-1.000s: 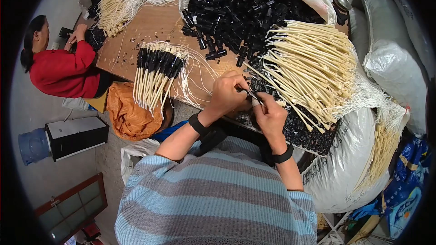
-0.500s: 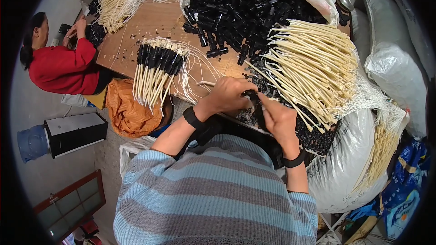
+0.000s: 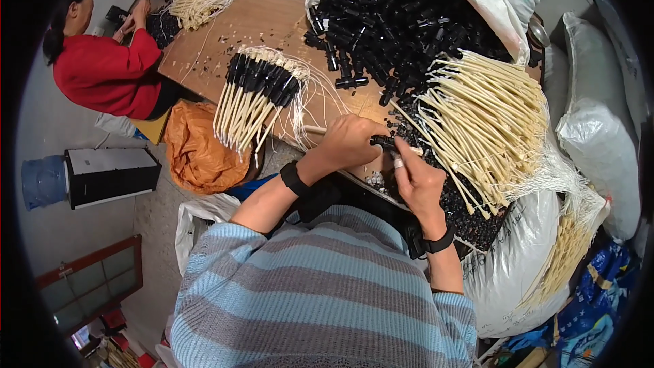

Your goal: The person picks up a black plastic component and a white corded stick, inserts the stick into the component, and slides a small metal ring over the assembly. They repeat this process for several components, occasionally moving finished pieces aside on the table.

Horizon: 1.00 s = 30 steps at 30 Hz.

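Over the table's near edge, my left hand (image 3: 351, 142) is closed round a cream-coloured tube (image 3: 314, 129), whose end pokes out on the left. A black plastic fitting (image 3: 383, 142) sits on the tube between my hands. My right hand (image 3: 421, 178) pinches at the fitting's right end, with a white wrap on one finger. A short cream tip shows just beyond those fingers. Left of my hands lies a bundle of cream tubes with black fittings (image 3: 262, 88) and thin white strings. To the right is a big pile of plain cream tubes (image 3: 487, 123).
A white sack (image 3: 521, 34) spills black fittings (image 3: 368, 20) at the back. Small black pieces (image 3: 466, 194) cover the table's near right. An orange bag (image 3: 201, 150) stands at left. A person in red (image 3: 105, 71) works at the far left. Full sacks (image 3: 599, 109) stand at right.
The view has shifted, so the table things sit lower and further right. The fitting between my hands now shows more plainly, and my right fingers have moved along its end.
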Tool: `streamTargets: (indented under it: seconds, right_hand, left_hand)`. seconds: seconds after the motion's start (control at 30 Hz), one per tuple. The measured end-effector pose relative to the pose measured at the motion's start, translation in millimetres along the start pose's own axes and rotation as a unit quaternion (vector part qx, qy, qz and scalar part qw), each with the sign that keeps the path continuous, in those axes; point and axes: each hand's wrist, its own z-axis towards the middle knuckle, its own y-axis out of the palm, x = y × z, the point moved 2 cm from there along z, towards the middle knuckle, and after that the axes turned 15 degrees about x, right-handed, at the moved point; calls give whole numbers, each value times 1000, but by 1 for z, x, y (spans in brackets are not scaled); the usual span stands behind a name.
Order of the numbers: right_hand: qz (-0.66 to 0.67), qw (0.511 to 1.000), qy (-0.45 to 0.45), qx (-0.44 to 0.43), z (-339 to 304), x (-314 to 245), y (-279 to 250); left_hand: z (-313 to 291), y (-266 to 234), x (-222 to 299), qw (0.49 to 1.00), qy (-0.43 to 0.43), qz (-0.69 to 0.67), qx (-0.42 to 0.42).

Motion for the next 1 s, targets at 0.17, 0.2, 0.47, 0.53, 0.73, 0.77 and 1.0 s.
streamTargets:
  seconds: [0.17,0.2,0.47,0.53,0.73,0.77,1.0]
  right_hand:
    - [97,990,90,-49,8,4,8]
    - [83,954,273,-90,11,11,10]
    - [168,958,230,30,32,-11,27]
    - [148,962,220,64,40,-11,20]
    - [18,990,67,-120,17,-2,37]
    - [-21,993,63,-99,11,11,35]
    - [-297,953,48,-27,13,47,-17]
  left_hand:
    - [-9,-5,7,978,167,70,101]
    - [-11,-12,23,958,234,115,117]
    - [-4,-61,-14,931,186,101,297]
    - [1,-102,-44,906,161,159,357]
    - [0,-138,-87,796,38,424,431]
    - [4,-129,-85,800,42,417,429]
    - [42,-32,-44,967,110,109,203]
